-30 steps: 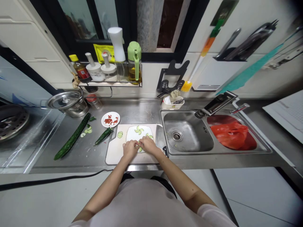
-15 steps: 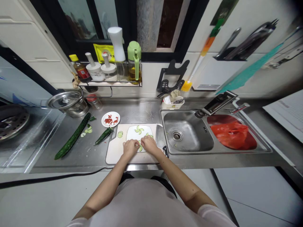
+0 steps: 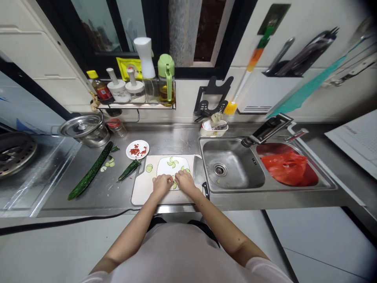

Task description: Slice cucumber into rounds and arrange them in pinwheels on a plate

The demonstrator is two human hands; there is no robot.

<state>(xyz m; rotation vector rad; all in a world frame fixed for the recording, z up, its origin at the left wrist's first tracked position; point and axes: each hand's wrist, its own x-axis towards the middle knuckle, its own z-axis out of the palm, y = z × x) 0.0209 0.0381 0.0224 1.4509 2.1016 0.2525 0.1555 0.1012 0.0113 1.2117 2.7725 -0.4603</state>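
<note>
The fingers of the left hand [image 3: 161,185] and right hand [image 3: 185,181] are curled close together over the near part of the white plate [image 3: 161,167]; whether anything is pinched cannot be told. Beneath them, green slices [image 3: 174,185] are laid on the plate and could be knocked askew by a brushing knuckle. If its rim is pressed, the plate might be slid across the cutting board [image 3: 141,192]. By a careless rightward sweep, the nearby knife handle [image 3: 205,190] could be bumped.
</note>
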